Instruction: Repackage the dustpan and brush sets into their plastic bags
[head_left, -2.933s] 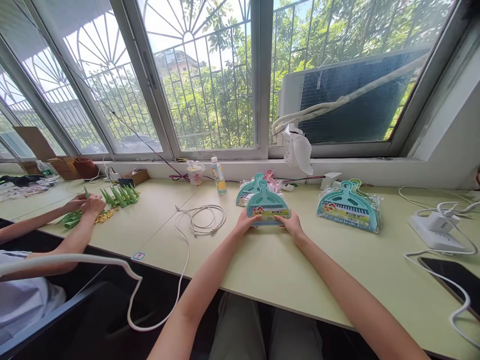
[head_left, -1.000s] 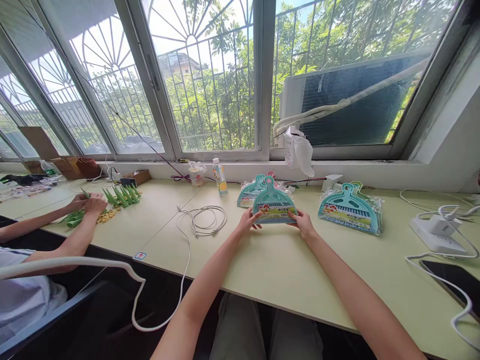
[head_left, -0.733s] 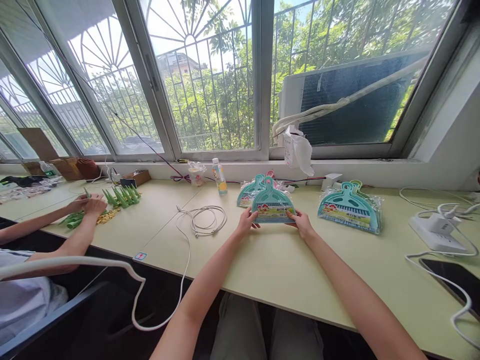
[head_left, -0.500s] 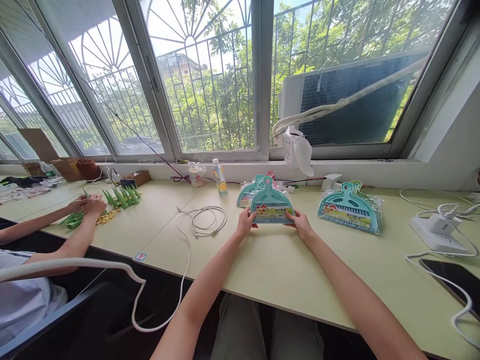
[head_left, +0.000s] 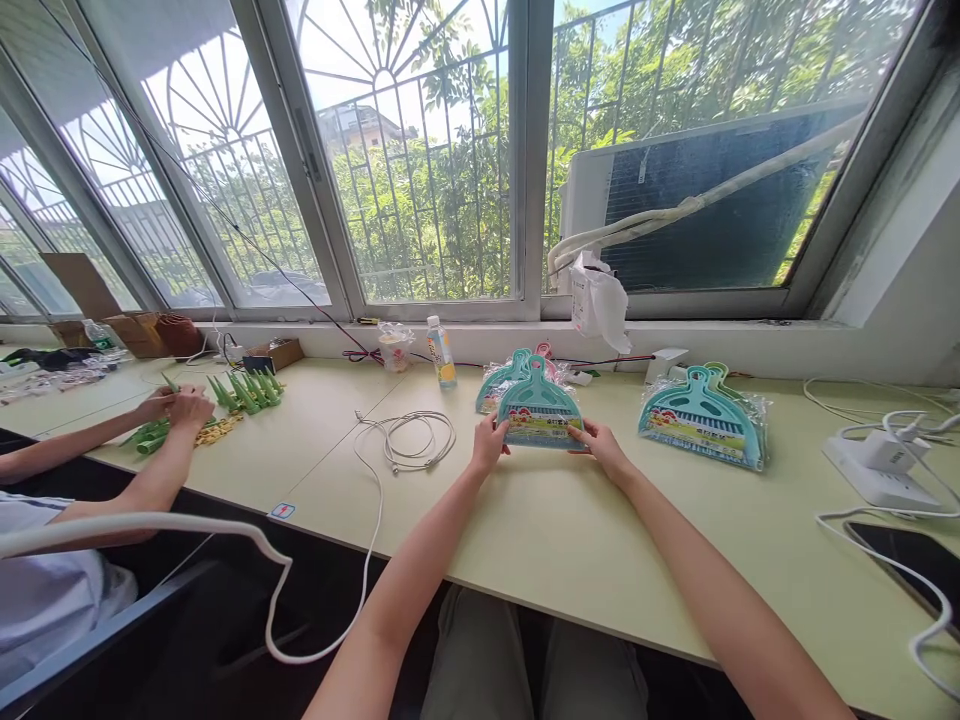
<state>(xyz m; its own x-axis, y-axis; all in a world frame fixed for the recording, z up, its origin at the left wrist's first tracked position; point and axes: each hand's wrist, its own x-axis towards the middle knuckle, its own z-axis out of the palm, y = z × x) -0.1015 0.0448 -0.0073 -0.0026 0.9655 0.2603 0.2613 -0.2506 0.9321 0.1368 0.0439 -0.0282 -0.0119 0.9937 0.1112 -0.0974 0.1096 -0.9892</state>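
Observation:
Between my hands is a teal dustpan and brush set [head_left: 538,412] with a printed label, held by its two lower corners and tipped up above the table. My left hand [head_left: 490,445] is closed on its left side, thumb in front. On the opposite corner, my right hand [head_left: 598,447] grips it the same way. Just behind it, partly hidden, lie more wrapped sets, one teal [head_left: 495,380] and one with a pink handle [head_left: 543,351]. Off to the right, another wrapped teal set [head_left: 701,420] rests with a green-handled one [head_left: 718,372] behind it.
A coiled white cable [head_left: 409,445] and a drink bottle [head_left: 441,355] stand left of centre. At right are a power strip [head_left: 877,470] and a phone [head_left: 900,560]. A co-worker's hands [head_left: 180,407] handle green pieces [head_left: 251,390] at left. A white cable [head_left: 150,522] crosses the lower left.
The dustpan set in my hands has tilted slightly and shifted a little left relative to the table. My grip on both sides stays the same.

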